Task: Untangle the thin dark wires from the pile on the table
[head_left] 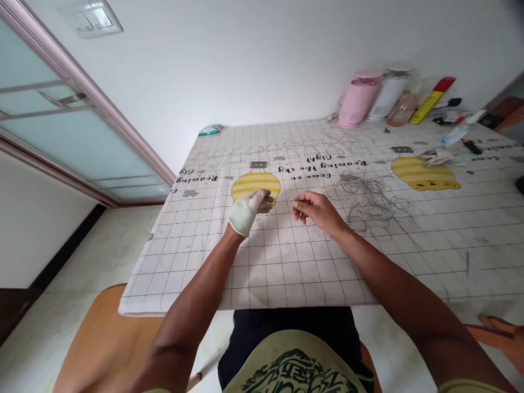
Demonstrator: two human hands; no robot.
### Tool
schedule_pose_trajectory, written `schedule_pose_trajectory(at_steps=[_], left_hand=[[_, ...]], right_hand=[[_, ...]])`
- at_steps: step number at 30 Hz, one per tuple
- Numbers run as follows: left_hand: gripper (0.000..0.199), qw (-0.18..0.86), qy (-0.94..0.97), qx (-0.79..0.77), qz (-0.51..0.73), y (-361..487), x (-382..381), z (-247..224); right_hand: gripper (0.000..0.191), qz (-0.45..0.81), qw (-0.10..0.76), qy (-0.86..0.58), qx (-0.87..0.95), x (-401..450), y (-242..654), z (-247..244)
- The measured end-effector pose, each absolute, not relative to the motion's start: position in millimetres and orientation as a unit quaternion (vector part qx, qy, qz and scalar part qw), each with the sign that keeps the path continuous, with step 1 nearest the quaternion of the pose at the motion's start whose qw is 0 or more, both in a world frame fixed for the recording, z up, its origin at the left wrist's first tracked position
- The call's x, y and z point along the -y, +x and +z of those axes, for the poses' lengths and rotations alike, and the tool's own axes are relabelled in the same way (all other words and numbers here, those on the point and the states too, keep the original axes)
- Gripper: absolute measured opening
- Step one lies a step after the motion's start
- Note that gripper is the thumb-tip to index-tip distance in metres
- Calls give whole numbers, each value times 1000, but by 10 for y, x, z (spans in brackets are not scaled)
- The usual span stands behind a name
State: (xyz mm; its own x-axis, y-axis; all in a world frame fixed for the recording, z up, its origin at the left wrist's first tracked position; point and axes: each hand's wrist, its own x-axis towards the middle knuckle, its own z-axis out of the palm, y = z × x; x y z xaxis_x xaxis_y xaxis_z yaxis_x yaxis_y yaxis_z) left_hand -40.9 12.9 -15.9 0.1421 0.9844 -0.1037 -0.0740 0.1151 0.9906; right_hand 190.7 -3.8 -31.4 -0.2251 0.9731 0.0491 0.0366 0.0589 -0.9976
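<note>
Beside tangled wire (370, 204), bare right hand (317, 213); gloved left (249, 210) over gridded tablecloth (286, 273).

Bright, even room light, just a faint shadow under the gloved hand (245, 212)! Door frame (88, 106) bows at the edge; the distance is maybe slightly soft.

Reach past the tangled grey wire heap (370, 204) is blocked: to its right by a crumpled white cloth (440, 157), behind it by a pink plastic flask (356, 98).

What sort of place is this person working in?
Probably a room in someone's home, though I can't be certain: a cartoon-printed table cover, a frosted-glass sliding door, and a pink flask with other household bottles along the wall.
</note>
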Motion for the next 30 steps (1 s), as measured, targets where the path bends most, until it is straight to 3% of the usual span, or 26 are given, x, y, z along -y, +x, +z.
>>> schedule_pose_trajectory(at_steps=[9,21,30], left_hand=[[45,717,472,-382,342,-368,-217,-364],[41,724,462,-301,413,-323,-237,-447],[43,681,473,-409,382,-229,-139,-355]], right_hand=[[24,513,337,-436,658,71,1861,-312],[22,476,438,-436,626,105,1728,-362],[17,344,436,-567,608,116,1615,-412]])
